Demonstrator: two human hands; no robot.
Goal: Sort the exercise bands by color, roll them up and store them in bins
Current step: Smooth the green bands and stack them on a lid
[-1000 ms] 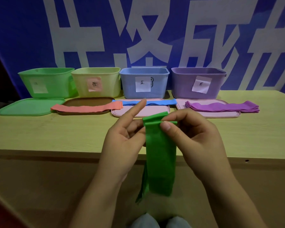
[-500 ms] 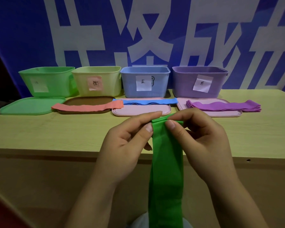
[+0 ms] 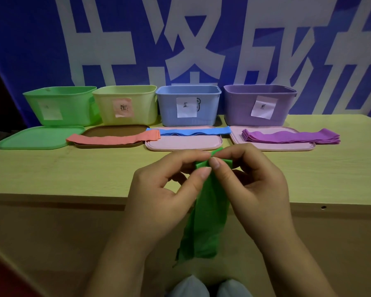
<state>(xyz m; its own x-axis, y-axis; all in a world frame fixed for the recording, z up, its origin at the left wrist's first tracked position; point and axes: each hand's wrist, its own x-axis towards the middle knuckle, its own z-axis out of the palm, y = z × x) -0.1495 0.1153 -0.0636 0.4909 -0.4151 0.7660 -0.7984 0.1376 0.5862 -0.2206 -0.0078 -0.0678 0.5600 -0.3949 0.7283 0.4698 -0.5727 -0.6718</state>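
Both hands are pinching the top end of the green band (image 3: pixel 208 213) above the worktop's (image 3: pixel 73 174) near edge: the left hand (image 3: pixel 169 194) and right hand (image 3: pixel 251 189) are gripping it between curled fingers and thumbs, its length hanging down between the wrists.

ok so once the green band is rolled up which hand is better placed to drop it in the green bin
Left, probably. The green bin stands at the far left of the row, on the left hand's side. Both hands pinch the green band's top end; the right hand would have to cross over the left.
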